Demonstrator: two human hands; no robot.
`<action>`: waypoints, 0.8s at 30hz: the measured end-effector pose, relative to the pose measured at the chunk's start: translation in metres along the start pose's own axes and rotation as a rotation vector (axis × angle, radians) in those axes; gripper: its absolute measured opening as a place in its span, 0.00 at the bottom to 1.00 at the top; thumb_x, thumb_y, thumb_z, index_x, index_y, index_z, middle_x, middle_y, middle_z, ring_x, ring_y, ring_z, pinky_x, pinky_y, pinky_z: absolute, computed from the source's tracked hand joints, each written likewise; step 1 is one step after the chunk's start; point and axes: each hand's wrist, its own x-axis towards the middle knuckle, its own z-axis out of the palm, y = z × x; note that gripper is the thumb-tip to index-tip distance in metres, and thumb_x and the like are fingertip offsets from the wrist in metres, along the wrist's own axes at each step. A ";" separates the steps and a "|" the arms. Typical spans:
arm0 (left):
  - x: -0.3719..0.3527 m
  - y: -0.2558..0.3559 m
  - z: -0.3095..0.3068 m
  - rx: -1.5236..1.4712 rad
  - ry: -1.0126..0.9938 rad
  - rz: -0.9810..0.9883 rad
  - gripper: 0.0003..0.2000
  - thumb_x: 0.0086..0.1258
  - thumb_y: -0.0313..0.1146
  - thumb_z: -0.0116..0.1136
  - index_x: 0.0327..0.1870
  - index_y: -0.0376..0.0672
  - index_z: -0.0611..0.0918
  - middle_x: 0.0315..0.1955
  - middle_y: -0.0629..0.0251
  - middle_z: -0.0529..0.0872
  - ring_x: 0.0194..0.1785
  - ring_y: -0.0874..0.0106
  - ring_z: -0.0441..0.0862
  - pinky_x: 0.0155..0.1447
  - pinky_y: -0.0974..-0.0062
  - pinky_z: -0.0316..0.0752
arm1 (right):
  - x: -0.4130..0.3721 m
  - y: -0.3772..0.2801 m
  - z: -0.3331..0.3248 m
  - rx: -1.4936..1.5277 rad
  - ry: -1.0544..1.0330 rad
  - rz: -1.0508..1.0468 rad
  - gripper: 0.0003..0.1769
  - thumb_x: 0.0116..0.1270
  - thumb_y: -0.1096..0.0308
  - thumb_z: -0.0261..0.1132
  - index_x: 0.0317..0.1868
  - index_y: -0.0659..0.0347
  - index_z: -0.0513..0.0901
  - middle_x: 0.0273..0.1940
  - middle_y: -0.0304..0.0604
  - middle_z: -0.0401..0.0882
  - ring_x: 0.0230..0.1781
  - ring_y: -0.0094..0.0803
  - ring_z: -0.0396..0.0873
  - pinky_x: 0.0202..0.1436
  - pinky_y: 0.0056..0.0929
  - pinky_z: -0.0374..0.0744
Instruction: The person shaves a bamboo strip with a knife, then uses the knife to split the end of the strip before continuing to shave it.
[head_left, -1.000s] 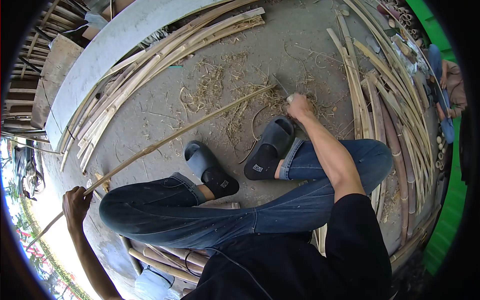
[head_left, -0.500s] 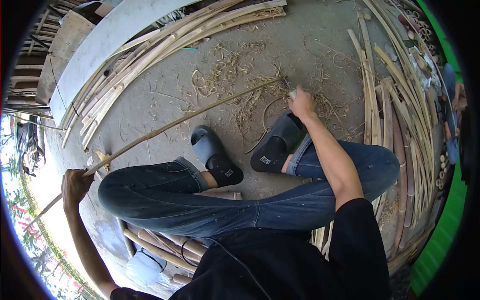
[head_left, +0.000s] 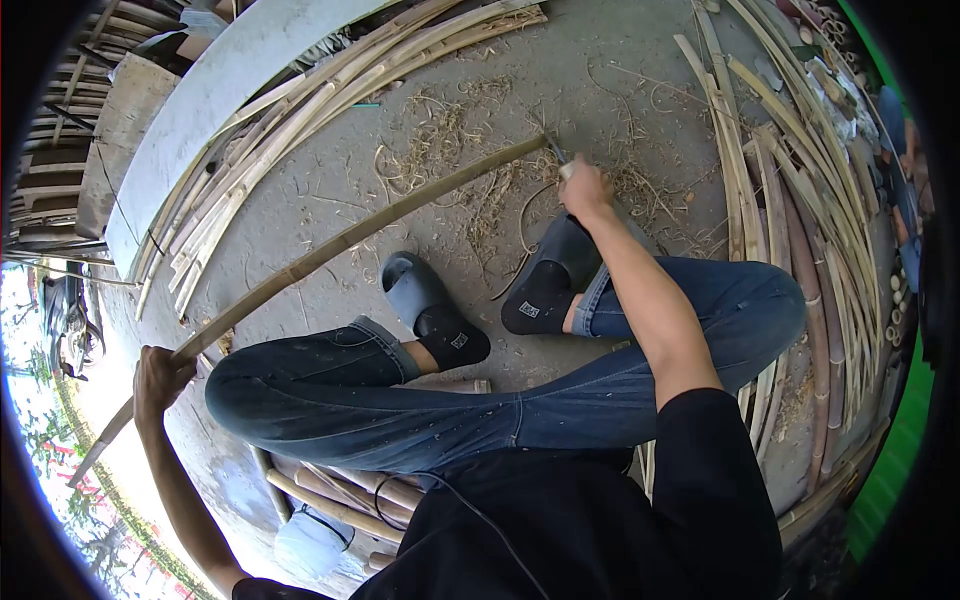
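A long bamboo strip (head_left: pixel 370 222) slants across the floor area, from the lower left up to the middle. Near its lower end my left hand (head_left: pixel 163 383) is closed around it, out beyond my knee, and a short length sticks out behind the fist. My right hand (head_left: pixel 588 190) grips the pale handle of a knife (head_left: pixel 557 150). The blade meets the strip's far end or lies right beside it; whether it cuts into the bamboo cannot be made out. Below are my two feet in grey slides (head_left: pixel 413 290).
Curly bamboo shavings (head_left: pixel 450 130) litter the concrete floor. Split bamboo strips (head_left: pixel 330 90) lie in a bundle at upper left, with more strips and poles (head_left: pixel 810 270) along the right. A white curved panel (head_left: pixel 190 130) borders the left. Another person (head_left: pixel 905 180) shows at the far right.
The strip has turned, so its broad face shows more. My right hand with the knife has shifted slightly left and up. My left hand sits a little further right. The whole view has shifted slightly.
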 end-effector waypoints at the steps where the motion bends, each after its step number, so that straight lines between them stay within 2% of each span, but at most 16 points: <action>1: -0.001 -0.001 0.003 0.005 0.031 0.037 0.10 0.56 0.35 0.70 0.27 0.35 0.89 0.17 0.45 0.83 0.20 0.53 0.84 0.33 0.61 0.80 | 0.026 0.020 0.005 0.041 -0.005 0.133 0.31 0.63 0.59 0.72 0.64 0.59 0.75 0.50 0.58 0.86 0.55 0.57 0.84 0.60 0.50 0.81; 3: 0.003 -0.006 -0.001 0.011 0.015 0.031 0.10 0.55 0.34 0.70 0.27 0.34 0.89 0.17 0.44 0.82 0.21 0.53 0.84 0.33 0.61 0.80 | 0.007 0.015 -0.018 -0.022 -0.021 0.072 0.30 0.63 0.59 0.72 0.63 0.58 0.76 0.51 0.57 0.86 0.55 0.57 0.84 0.61 0.50 0.81; 5: 0.002 0.000 0.005 -0.029 0.001 -0.039 0.10 0.54 0.33 0.70 0.26 0.34 0.89 0.17 0.44 0.82 0.21 0.51 0.83 0.33 0.60 0.80 | -0.038 -0.030 -0.038 0.039 -0.011 -0.076 0.28 0.62 0.63 0.74 0.61 0.59 0.77 0.53 0.55 0.86 0.58 0.53 0.84 0.60 0.48 0.82; 6: 0.000 -0.001 0.010 -0.027 -0.021 -0.038 0.10 0.54 0.33 0.70 0.26 0.34 0.89 0.17 0.44 0.82 0.21 0.51 0.83 0.33 0.60 0.80 | -0.048 -0.045 -0.037 -0.025 -0.049 -0.111 0.27 0.62 0.65 0.74 0.61 0.58 0.78 0.54 0.53 0.86 0.58 0.52 0.83 0.61 0.48 0.82; 7: 0.003 -0.003 0.015 -0.016 -0.008 -0.035 0.09 0.54 0.33 0.70 0.26 0.34 0.88 0.18 0.44 0.82 0.21 0.52 0.83 0.33 0.59 0.80 | -0.038 -0.038 -0.029 -0.020 -0.057 -0.101 0.27 0.62 0.65 0.74 0.61 0.58 0.78 0.54 0.53 0.86 0.58 0.52 0.83 0.61 0.48 0.82; 9: 0.011 -0.011 0.016 0.009 0.025 -0.030 0.09 0.54 0.32 0.69 0.26 0.34 0.88 0.18 0.45 0.83 0.22 0.52 0.83 0.33 0.59 0.79 | 0.007 -0.009 -0.012 0.051 0.013 0.109 0.28 0.61 0.64 0.74 0.61 0.59 0.78 0.54 0.55 0.85 0.58 0.54 0.83 0.61 0.49 0.82; 10: 0.008 -0.009 0.014 0.007 0.031 -0.011 0.08 0.54 0.32 0.70 0.26 0.34 0.89 0.19 0.45 0.83 0.23 0.53 0.84 0.33 0.59 0.78 | 0.029 0.014 -0.013 -0.015 -0.022 0.118 0.29 0.61 0.63 0.74 0.62 0.59 0.77 0.54 0.56 0.85 0.57 0.56 0.83 0.61 0.49 0.82; 11: 0.004 -0.008 0.010 0.005 0.023 -0.020 0.08 0.54 0.32 0.70 0.26 0.34 0.89 0.19 0.45 0.83 0.23 0.53 0.84 0.33 0.59 0.78 | 0.023 0.010 -0.013 -0.021 -0.030 0.111 0.29 0.61 0.63 0.74 0.62 0.59 0.77 0.54 0.56 0.85 0.57 0.56 0.83 0.61 0.49 0.82; 13: 0.006 -0.003 0.007 0.026 0.013 -0.059 0.08 0.54 0.32 0.70 0.26 0.35 0.89 0.19 0.45 0.84 0.23 0.53 0.84 0.33 0.60 0.79 | 0.001 -0.002 -0.034 -0.036 0.032 -0.055 0.29 0.61 0.63 0.74 0.62 0.59 0.77 0.55 0.56 0.85 0.57 0.56 0.83 0.61 0.49 0.82; 14: 0.008 -0.005 0.010 -0.023 0.012 -0.010 0.08 0.54 0.32 0.70 0.26 0.35 0.89 0.20 0.45 0.84 0.22 0.54 0.84 0.32 0.60 0.78 | -0.020 -0.018 -0.042 -0.030 -0.027 -0.071 0.34 0.61 0.61 0.72 0.68 0.58 0.75 0.55 0.56 0.85 0.58 0.55 0.82 0.63 0.48 0.80; 15: 0.012 -0.014 0.017 0.000 0.042 0.015 0.08 0.54 0.31 0.70 0.27 0.35 0.89 0.20 0.45 0.84 0.22 0.54 0.84 0.31 0.61 0.78 | -0.018 -0.015 -0.036 -0.033 -0.035 -0.066 0.34 0.61 0.61 0.72 0.68 0.58 0.75 0.55 0.56 0.85 0.58 0.55 0.82 0.63 0.48 0.80; 17: 0.013 -0.009 0.015 -0.003 0.051 -0.024 0.08 0.55 0.31 0.69 0.26 0.33 0.88 0.19 0.44 0.82 0.22 0.51 0.83 0.30 0.60 0.77 | -0.007 -0.008 -0.020 -0.045 0.010 -0.038 0.28 0.62 0.63 0.73 0.62 0.59 0.78 0.55 0.56 0.84 0.58 0.54 0.83 0.61 0.48 0.82; 19: 0.011 -0.010 0.016 0.014 0.092 -0.011 0.09 0.55 0.31 0.69 0.24 0.33 0.86 0.19 0.43 0.81 0.22 0.49 0.82 0.30 0.59 0.76 | 0.007 -0.004 -0.032 -0.019 -0.008 0.035 0.27 0.62 0.63 0.72 0.61 0.59 0.78 0.55 0.55 0.85 0.58 0.54 0.83 0.62 0.47 0.82; 22: 0.013 -0.015 0.009 0.062 0.143 -0.004 0.09 0.55 0.31 0.68 0.22 0.33 0.84 0.18 0.42 0.80 0.22 0.47 0.81 0.30 0.57 0.75 | -0.014 -0.012 -0.037 -0.026 -0.051 -0.078 0.28 0.61 0.61 0.73 0.61 0.59 0.79 0.55 0.55 0.84 0.57 0.53 0.83 0.62 0.48 0.81; 24: 0.009 -0.022 0.012 0.109 0.155 -0.016 0.09 0.54 0.31 0.68 0.22 0.33 0.84 0.18 0.42 0.79 0.23 0.46 0.80 0.29 0.56 0.74 | -0.028 -0.015 -0.030 -0.038 -0.043 -0.121 0.30 0.61 0.62 0.72 0.64 0.58 0.77 0.56 0.56 0.84 0.58 0.54 0.83 0.62 0.48 0.81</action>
